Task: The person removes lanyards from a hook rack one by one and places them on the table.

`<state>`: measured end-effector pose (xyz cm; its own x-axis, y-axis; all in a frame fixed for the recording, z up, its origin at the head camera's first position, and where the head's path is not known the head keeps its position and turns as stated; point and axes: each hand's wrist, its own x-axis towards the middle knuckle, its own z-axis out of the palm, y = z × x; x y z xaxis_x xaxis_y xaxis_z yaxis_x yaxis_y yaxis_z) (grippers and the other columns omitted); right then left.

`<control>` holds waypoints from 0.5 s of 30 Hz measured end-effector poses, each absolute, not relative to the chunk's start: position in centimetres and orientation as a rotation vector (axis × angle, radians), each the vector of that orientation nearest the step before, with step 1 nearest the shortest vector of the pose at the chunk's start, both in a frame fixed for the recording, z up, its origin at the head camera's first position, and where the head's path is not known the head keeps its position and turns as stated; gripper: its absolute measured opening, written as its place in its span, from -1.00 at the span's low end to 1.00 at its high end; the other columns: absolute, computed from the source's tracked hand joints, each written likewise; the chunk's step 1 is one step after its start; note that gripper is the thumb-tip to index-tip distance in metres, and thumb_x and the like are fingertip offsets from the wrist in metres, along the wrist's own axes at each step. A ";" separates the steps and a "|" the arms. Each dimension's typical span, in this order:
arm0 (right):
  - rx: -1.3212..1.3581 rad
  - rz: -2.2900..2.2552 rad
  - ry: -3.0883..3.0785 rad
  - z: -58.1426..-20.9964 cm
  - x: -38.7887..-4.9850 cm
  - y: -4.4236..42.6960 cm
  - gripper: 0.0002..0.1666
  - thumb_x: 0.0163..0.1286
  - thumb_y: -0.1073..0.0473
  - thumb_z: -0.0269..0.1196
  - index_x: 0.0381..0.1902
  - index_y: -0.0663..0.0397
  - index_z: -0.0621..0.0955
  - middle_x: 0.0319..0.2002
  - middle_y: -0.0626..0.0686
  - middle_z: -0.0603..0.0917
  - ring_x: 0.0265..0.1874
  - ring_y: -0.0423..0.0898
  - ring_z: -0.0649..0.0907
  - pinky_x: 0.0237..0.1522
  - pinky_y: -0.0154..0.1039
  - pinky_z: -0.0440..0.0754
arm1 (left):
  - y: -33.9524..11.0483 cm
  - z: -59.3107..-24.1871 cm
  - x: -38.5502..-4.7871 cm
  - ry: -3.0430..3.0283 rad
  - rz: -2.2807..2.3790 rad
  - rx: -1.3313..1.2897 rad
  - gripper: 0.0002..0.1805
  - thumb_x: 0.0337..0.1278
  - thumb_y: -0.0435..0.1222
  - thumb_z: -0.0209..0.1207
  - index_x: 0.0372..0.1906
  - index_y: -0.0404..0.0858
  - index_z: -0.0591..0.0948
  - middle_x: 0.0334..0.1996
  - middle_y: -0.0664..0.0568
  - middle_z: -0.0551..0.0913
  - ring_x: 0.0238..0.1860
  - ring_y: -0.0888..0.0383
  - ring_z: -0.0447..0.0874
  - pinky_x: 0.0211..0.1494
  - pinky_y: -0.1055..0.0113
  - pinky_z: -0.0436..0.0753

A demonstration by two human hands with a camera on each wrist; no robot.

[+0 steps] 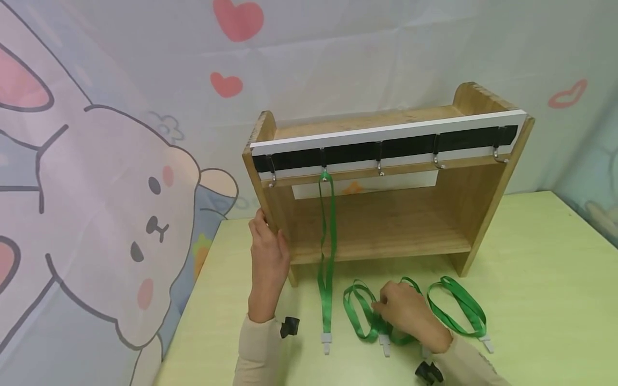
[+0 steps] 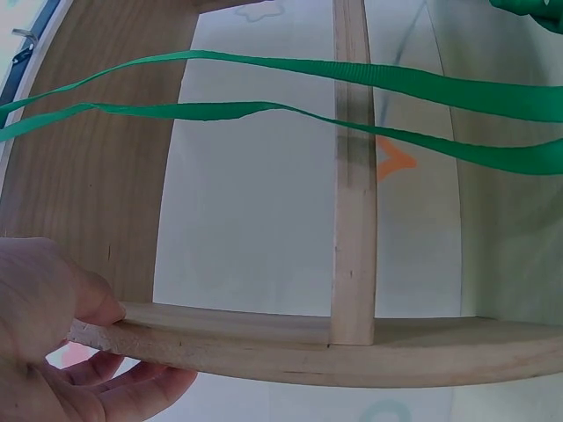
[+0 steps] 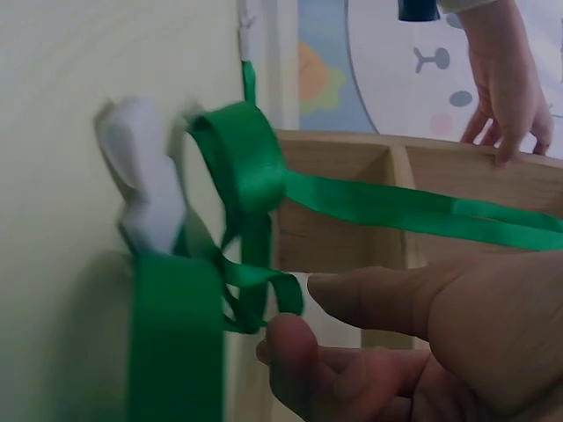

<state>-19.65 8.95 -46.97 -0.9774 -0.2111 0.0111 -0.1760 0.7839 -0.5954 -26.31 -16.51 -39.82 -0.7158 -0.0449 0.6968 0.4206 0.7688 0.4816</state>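
Observation:
A small wooden shelf [image 1: 381,220] stands on the table, with a row of metal hooks along its top front. My left hand [image 1: 269,257] grips the edge of its left side panel, thumb on one face and fingers on the other [image 2: 114,343]. From the second hook hangs a green lanyard [image 1: 327,268] with a white clip. My right hand [image 1: 405,308] is among the green lanyards lying in front of the shelf. Its thumb and index finger are apart beside a ribbon loop [image 3: 286,294], and partly cover the middle lanyard [image 1: 410,281].
One coiled lanyard [image 1: 354,316] lies left of the right hand, another [image 1: 465,305] to its right. The other hooks, such as the far right one [image 1: 497,155], bear nothing. A printed cloth backdrop [image 1: 362,59] hangs behind the pale table [image 1: 555,279].

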 end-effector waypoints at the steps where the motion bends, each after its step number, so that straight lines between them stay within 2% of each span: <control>1: -0.317 -0.957 2.908 -46.8 -19.7 9.1 -0.56 0.35 0.19 0.38 -0.73 0.01 0.55 -0.79 -0.15 0.35 -0.80 -0.23 0.28 -0.72 -0.38 0.22 | -16.5 -39.8 -26.3 -2.241 -0.832 -0.275 -0.39 0.30 -0.61 0.11 0.34 -0.54 0.12 0.09 -0.48 0.33 -0.03 -0.48 0.61 -0.07 -0.15 0.70; 6: -0.385 -0.980 2.896 -46.0 -19.8 9.6 -0.82 0.39 0.17 0.34 -0.43 0.09 0.71 -0.72 -0.12 0.45 -0.79 -0.24 0.32 -0.71 -0.36 0.27 | -16.5 -39.8 -26.3 -2.250 -0.838 -0.270 -0.39 0.31 -0.60 0.11 0.35 -0.52 0.11 0.10 -0.48 0.33 0.01 -0.48 0.60 -0.03 -0.15 0.69; 9: -0.466 -1.051 2.891 -45.2 -19.9 9.7 -0.83 0.42 0.17 0.31 -0.37 0.12 0.72 -0.74 -0.14 0.47 -0.80 -0.26 0.35 -0.72 -0.35 0.31 | -16.6 -39.9 -26.4 -2.245 -0.838 -0.276 -0.40 0.31 -0.60 0.10 0.35 -0.52 0.11 0.10 -0.47 0.33 -0.01 -0.48 0.61 -0.05 -0.14 0.69; 15: -0.578 -1.175 2.976 -42.6 -20.2 9.1 -0.84 0.43 0.18 0.29 -0.31 0.14 0.74 -0.54 -0.12 0.66 -0.62 -0.26 0.56 -0.55 -0.29 0.56 | -16.7 -40.0 -26.5 -2.242 -0.847 -0.286 -0.40 0.32 -0.60 0.10 0.35 -0.52 0.11 0.09 -0.47 0.33 -0.01 -0.47 0.61 -0.05 -0.13 0.70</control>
<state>-20.17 9.08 -42.64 -0.9310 -0.2846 0.2285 -0.3639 0.6765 -0.6403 -26.46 -16.68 -40.00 -0.7219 -0.0411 0.6908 0.4258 0.7605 0.4902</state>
